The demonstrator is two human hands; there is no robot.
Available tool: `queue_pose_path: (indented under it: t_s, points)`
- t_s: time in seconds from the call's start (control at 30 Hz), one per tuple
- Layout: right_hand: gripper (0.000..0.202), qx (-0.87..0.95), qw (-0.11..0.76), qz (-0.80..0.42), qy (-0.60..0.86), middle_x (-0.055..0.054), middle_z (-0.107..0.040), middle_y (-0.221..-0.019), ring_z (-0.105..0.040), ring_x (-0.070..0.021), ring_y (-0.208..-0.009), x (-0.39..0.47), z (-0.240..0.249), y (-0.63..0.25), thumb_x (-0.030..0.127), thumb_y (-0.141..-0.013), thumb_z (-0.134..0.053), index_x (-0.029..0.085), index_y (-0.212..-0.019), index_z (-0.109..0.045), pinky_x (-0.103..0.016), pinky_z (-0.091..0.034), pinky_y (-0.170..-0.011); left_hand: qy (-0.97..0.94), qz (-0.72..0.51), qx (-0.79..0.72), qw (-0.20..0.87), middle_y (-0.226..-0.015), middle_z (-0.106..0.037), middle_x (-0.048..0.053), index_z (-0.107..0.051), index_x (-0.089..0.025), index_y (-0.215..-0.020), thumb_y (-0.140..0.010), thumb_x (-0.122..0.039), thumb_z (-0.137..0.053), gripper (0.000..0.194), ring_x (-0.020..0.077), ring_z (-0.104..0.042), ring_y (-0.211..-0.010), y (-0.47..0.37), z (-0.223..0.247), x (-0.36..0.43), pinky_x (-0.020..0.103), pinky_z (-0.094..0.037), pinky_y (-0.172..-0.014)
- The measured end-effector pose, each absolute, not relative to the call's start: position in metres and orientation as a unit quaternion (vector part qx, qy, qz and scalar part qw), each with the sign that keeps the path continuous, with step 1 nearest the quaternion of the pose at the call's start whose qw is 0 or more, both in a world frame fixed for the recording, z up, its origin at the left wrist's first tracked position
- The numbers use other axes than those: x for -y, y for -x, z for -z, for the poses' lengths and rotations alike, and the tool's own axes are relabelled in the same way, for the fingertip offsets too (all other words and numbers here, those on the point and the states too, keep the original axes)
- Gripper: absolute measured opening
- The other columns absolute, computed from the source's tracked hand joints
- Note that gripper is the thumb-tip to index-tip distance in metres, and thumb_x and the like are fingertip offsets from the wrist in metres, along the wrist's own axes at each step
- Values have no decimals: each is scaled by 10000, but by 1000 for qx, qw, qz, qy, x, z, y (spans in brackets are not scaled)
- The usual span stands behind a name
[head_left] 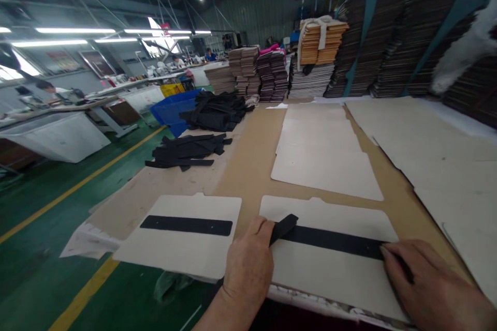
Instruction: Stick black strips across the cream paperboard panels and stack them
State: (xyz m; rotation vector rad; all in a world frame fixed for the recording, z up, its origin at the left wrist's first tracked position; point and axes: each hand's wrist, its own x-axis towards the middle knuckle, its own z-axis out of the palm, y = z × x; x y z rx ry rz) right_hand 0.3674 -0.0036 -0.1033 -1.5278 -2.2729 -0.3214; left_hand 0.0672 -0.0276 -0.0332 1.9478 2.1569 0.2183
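My left hand (250, 256) is closed round black strips (285, 227); one end sticks out past its fingers over a cream panel (334, 279). On that panel lies a flat black strip (337, 241). At its right end, my right hand (430, 279) has thumb and fingers pressed together on the strip, and a dark piece shows between them. To the left, another cream panel (166, 253) carries a black strip (186, 225) with two small holes.
Two piles of black strips (219, 108) (186, 150) lie at the table's left side, near a blue bin (174, 106). More cream panels (318, 155) (438, 150) lie farther back and right. Tall stacks (272, 75) line the back edge. People sit at machines far left.
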Motion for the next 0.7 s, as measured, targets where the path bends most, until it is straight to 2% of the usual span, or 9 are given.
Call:
queue_pose_path:
  t_s: [0.13,0.23,0.33,0.53,0.7]
  points:
    - [278,789,104,138,590,-53,-634,-1031,-653,-182,-763,17,76,-350,133,-903,-470,196,-1134,-611,-312,-523,-600,-709,-20,-698,99,-1341,-543,40,-591,-243,-1161,-753,10,-461,497,235,-615,-1106,-61,33,34,362,-503,-975]
    - [556,801,66,156,574,-71,-622,-1131,-652,-193,-875,24,67,-342,-19,-803,-503,236,-1294,-557,-280,-543,-643,-742,37,-663,88,-1445,-446,54,-474,-323,-1344,-724,46,-408,724,233,-649,-1053,-54,34,38,377,-556,-880]
    - [630,811,35,178,557,-93,-624,-1116,-631,-228,-914,28,65,-338,-51,-755,-517,255,-1302,-579,-286,-554,-633,-756,96,-643,75,-1483,-396,64,-346,-405,-1431,-695,63,-383,873,233,-685,-970,-51,33,39,388,-585,-795]
    - [649,816,31,175,549,-100,-624,-1069,-618,-240,-909,27,63,-334,-55,-705,-542,241,-1278,-614,-283,-580,-611,-769,130,-623,56,-1504,-357,95,-310,-366,-1457,-664,53,-388,900,232,-709,-854,-52,30,39,413,-602,-733]
    - [598,823,12,154,547,-103,-614,-1054,-608,-244,-888,28,57,-334,-23,-746,-533,213,-1292,-603,-307,-578,-599,-765,126,-630,40,-1478,-375,79,-323,-373,-1447,-707,33,-372,845,223,-707,-797,-56,31,40,404,-605,-657]
